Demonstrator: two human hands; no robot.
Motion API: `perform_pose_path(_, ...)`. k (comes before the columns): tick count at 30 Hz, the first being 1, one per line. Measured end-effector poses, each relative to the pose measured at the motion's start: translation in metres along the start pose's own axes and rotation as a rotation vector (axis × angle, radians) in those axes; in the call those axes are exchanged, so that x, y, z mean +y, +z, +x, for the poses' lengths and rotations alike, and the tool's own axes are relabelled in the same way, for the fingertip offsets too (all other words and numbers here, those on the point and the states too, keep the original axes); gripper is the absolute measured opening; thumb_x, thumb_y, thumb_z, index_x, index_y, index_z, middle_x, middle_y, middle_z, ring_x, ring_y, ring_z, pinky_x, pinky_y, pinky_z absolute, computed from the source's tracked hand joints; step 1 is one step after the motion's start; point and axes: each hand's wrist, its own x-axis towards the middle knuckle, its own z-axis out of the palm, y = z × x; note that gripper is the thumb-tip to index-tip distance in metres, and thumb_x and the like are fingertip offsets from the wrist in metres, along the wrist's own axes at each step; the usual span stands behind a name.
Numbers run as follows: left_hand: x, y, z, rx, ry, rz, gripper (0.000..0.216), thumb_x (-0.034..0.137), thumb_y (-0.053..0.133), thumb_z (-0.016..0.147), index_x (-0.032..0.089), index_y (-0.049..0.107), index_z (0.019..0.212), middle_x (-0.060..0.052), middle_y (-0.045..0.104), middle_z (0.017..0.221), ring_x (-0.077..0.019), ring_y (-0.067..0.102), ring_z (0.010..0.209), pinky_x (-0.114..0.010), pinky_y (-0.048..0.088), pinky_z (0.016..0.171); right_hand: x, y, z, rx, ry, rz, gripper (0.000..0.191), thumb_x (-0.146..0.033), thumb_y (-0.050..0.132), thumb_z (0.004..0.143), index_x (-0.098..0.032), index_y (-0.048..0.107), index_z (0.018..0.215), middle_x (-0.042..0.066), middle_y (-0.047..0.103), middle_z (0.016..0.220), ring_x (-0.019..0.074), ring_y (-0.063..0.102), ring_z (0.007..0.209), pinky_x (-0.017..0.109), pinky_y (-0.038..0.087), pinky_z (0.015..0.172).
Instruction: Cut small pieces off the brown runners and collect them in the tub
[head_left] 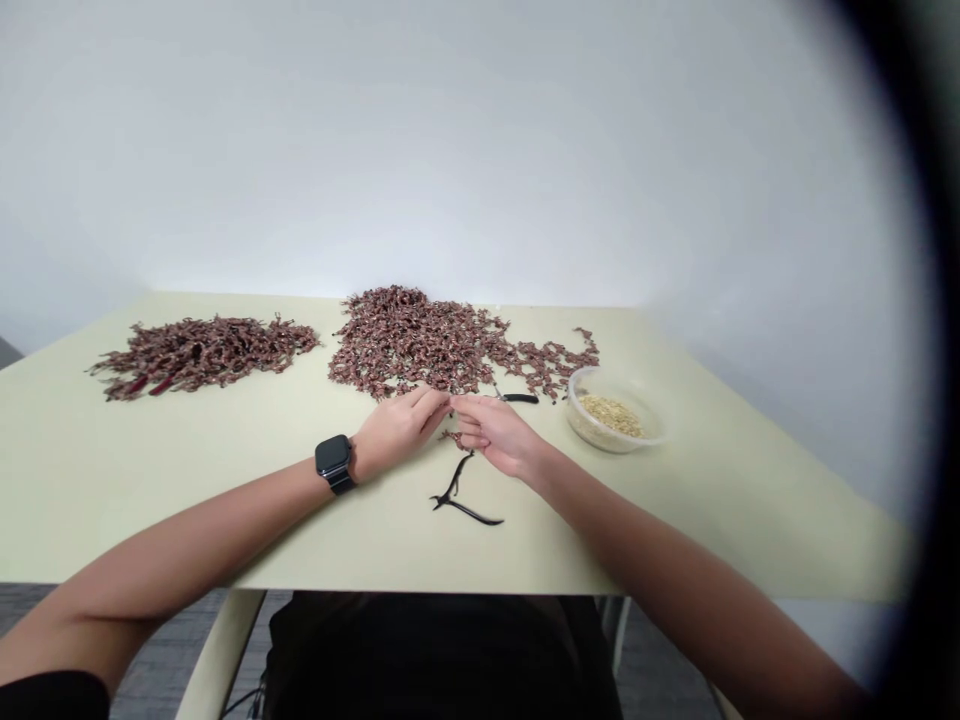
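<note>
My left hand [397, 425], with a black smartwatch [334, 462] on its wrist, and my right hand [496, 432] meet fingertip to fingertip over the pale green table [150, 480]. Together they pinch a small reddish-brown piece [452, 437] just in front of the big central heap of such pieces [427, 345]. Black pliers [459, 495] lie open on the table right below my hands. How the small piece is held is too small to see clearly.
A second reddish-brown heap [199, 352] lies at the back left. Another black-handled tool [516, 397] rests by the central heap. A clear plastic bowl [613, 436] of tan bits stands at the right. A white wall rises behind the table.
</note>
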Motion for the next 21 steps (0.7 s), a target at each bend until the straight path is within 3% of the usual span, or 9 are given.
perform_pose_path(10,0.002,0.002,0.003,0.033,-0.029,0.074,0.019,0.032,0.046,0.104,0.018,0.057,0.099,-0.006,0.067,0.088,-0.0145,0.063,0.072,-0.026,0.05,0.063,-0.002,0.004,0.001,0.043,-0.001,-0.023,0.036,-0.039,0.086,0.072,-0.015,0.06,0.08,-0.011,0.027,0.059,0.0046,0.013,0.051,0.023,0.008,0.044)
perform_pose_path(21,-0.003,0.005,0.002,-0.049,0.042,0.243,0.02,0.027,0.039,0.105,0.017,0.056,0.102,-0.009,0.064,0.092,-0.0157,0.063,0.071,-0.027,0.041,0.054,0.008,0.01,0.006,0.149,-0.041,0.013,0.038,-0.037,0.087,0.068,-0.018,0.056,0.076,-0.011,0.024,0.058,0.0047,0.013,0.049,0.024,0.008,0.045)
